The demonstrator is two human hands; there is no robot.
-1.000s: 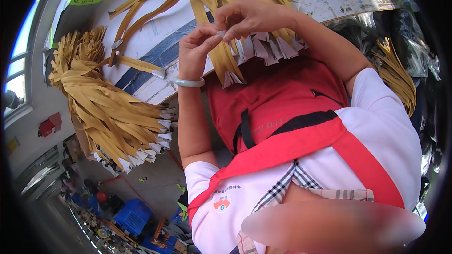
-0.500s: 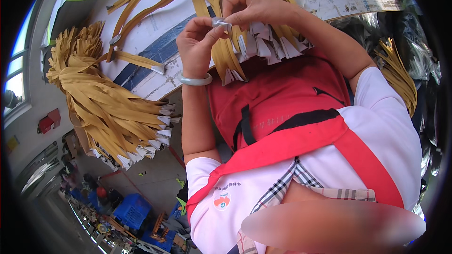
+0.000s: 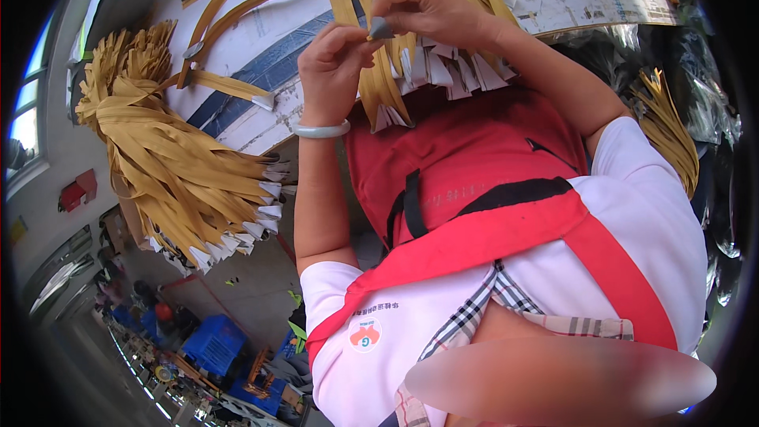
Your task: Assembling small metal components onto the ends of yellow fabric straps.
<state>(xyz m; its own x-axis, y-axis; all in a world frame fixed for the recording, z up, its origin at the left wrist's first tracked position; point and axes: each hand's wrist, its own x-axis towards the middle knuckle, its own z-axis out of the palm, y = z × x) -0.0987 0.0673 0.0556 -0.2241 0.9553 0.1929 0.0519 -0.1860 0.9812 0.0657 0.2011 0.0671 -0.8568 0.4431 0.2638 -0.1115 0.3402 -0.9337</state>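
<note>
Above the near edge of the table, the fingers of my left hand (image 3: 328, 63) and my right hand (image 3: 431, 12) meet at a small grey piece (image 3: 381, 28). Both hands are closed in a pinch on it; its exact kind is too small to make out. Under and behind the fingers, mustard-yellow tapes (image 3: 379, 87) with white wrapped ends hang over the table edge. A single tape with a white end (image 3: 229, 88) lies left of my left hand. Farther left, a large tied bundle of such tapes (image 3: 174, 158) droops over the table's side.
The white table (image 3: 277, 115) carries blue strips and has a worn front edge. My red apron (image 3: 474, 166) lies against it. Another tape bundle (image 3: 668, 138) and clear plastic wrapping (image 3: 700, 87) are at the right. A blue crate (image 3: 215, 344) stands on the floor at lower left.
The grey piece has turned and moved slightly up and right between my fingers, its shape now more pointed. My left hand has shifted a little up.
</note>
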